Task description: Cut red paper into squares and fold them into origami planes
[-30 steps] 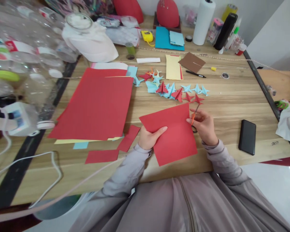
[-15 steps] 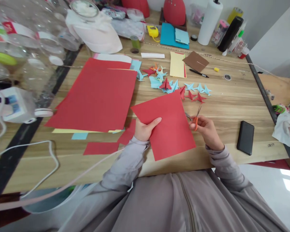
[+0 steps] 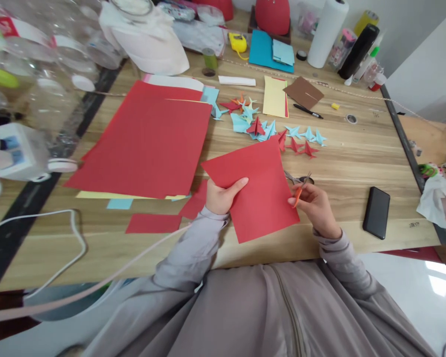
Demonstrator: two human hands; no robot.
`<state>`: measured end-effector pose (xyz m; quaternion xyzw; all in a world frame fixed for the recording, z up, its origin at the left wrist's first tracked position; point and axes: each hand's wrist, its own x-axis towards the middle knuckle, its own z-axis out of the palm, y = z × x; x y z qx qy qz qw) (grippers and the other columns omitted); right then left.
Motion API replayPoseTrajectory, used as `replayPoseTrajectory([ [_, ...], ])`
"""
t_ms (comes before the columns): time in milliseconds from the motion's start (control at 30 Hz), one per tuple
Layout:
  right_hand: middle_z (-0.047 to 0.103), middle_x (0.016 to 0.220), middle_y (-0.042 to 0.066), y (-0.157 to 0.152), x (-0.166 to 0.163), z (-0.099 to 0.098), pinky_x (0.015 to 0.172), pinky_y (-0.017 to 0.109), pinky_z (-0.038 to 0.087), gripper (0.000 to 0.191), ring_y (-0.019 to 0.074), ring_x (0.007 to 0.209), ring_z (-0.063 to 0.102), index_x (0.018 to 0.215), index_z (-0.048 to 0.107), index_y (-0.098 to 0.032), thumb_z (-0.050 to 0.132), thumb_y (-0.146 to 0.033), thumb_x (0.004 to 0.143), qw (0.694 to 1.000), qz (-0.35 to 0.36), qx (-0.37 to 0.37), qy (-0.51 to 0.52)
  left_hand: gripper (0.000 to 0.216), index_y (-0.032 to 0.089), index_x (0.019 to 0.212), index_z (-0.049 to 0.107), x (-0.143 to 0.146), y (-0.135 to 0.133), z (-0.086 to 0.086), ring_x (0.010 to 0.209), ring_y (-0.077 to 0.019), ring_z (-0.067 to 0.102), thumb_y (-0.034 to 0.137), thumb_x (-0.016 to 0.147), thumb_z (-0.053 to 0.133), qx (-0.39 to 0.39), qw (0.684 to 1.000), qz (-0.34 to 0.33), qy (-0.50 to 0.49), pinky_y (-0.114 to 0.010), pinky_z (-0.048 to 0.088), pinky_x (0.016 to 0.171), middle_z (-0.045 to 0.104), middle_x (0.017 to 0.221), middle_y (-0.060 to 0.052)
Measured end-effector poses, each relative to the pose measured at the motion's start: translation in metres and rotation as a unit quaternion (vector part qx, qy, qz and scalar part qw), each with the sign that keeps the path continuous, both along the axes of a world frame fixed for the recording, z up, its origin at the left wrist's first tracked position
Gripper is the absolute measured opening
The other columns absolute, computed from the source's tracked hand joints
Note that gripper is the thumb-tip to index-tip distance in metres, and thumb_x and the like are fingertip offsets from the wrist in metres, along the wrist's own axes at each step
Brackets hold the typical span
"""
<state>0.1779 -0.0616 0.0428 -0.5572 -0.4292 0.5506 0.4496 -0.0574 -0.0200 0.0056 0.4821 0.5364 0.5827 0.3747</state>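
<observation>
The left hand (image 3: 219, 199) grips a red sheet (image 3: 262, 191), thumb pressed on top and fingers hidden beneath; the right hand (image 3: 318, 210) is closed on small orange scissors (image 3: 298, 196), their blades pointing away from the person. The sheet is held at a slant in front of the person's body, over the near part of a wooden table (image 3: 357, 171), its right edge just beside the scissors; whether they touch is hard to tell. From the left, clear plastic bottles (image 3: 50, 104) crowd the far corner, with a white device (image 3: 18, 151) nearer and a white cord (image 3: 73, 218) curling below it. Next comes a stack of large red paper (image 3: 148, 144), with yellow and light blue edges showing under it. At its near side lie two red strips (image 3: 154, 223), one partly behind the left hand. Beyond the held sheet, red and light blue folded figures (image 3: 256, 127) sit in a cluster and loose rows. Behind them are yellow paper (image 3: 274, 96), a brown square (image 3: 304, 92) and a black pen (image 3: 307, 111). Dark-handled scissors (image 3: 290, 177) lie on the table, partly hidden by the sheet and the right hand. A black phone (image 3: 376, 212) rests at the right.
</observation>
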Motion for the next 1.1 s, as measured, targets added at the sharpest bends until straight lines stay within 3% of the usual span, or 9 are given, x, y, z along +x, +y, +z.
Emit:
replayPoseTrajectory([
  [233,0.066,0.068,-0.002,-0.001,0.008,-0.003,0.055,0.025,0.046,0.028,0.0117,0.058,0.058,0.082,0.068,-0.020,0.083,-0.029,0.059,0.991,-0.119,0.058,-0.023,0.043,0.016,0.088,0.069,-0.002,0.002,0.003,0.090,-0.0249,0.069,0.046,0.060,0.080,0.016,0.999,0.036,0.004,-0.044,0.055,0.091,0.073,0.086,-0.007],
  [400,0.069,0.071,-0.001,-0.008,0.007,0.000,0.057,0.024,0.048,0.029,0.0120,0.062,0.062,0.086,0.069,-0.021,0.082,-0.030,0.061,0.997,-0.068,0.019,0.022,0.043,0.016,0.091,0.069,-0.001,0.001,0.003,0.089,-0.0244,0.069,0.045,0.061,0.080,0.000,1.000,0.026,0.001,-0.044,0.055,0.091,0.073,0.085,-0.006],
  [533,0.071,0.076,0.000,-0.007,-0.003,-0.003,0.064,0.028,0.053,0.037,0.0150,0.069,0.066,0.084,0.067,-0.021,0.086,-0.027,0.053,0.998,-0.056,0.027,0.024,0.041,0.015,0.090,0.069,0.000,-0.002,0.000,0.091,-0.0248,0.069,0.043,0.062,0.079,-0.005,1.000,0.003,0.005,-0.044,0.055,0.091,0.073,0.090,-0.007],
  [667,0.067,0.068,-0.002,-0.004,-0.003,-0.007,0.058,0.026,0.049,0.027,0.0120,0.059,0.060,0.080,0.068,-0.020,0.083,-0.030,0.060,0.994,-0.082,0.059,-0.048,0.042,0.016,0.090,0.068,-0.001,-0.001,0.000,0.092,-0.0252,0.068,0.045,0.062,0.080,-0.003,1.000,-0.005,0.003,-0.044,0.055,0.092,0.073,0.094,-0.008],
  [800,0.066,0.066,-0.002,-0.006,0.007,-0.004,0.054,0.025,0.047,0.026,0.0111,0.056,0.058,0.081,0.067,-0.020,0.081,-0.032,0.063,0.989,-0.122,0.070,-0.045,0.043,0.016,0.090,0.068,-0.005,0.002,0.002,0.094,-0.0265,0.068,0.045,0.061,0.080,0.000,1.000,0.031,0.002,-0.045,0.054,0.093,0.072,0.090,-0.008],
  [967,0.067,0.065,0.000,-0.014,0.010,-0.001,0.051,0.025,0.047,0.031,0.0125,0.054,0.059,0.084,0.067,-0.019,0.080,-0.039,0.064,0.998,-0.049,0.003,-0.024,0.041,0.017,0.088,0.068,-0.006,0.003,0.003,0.095,-0.0264,0.068,0.045,0.061,0.080,-0.001,0.999,0.038,-0.001,-0.044,0.054,0.093,0.072,0.088,-0.007],
  [1100,0.070,0.071,-0.001,-0.019,0.004,-0.001,0.058,0.026,0.051,0.034,0.0132,0.061,0.063,0.087,0.068,-0.021,0.084,-0.036,0.060,0.999,-0.043,0.001,0.012,0.040,0.017,0.086,0.068,-0.005,0.001,0.002,0.093,-0.0251,0.068,0.046,0.061,0.080,0.006,0.999,0.042,0.007,-0.043,0.054,0.092,0.072,0.085,-0.006],
])
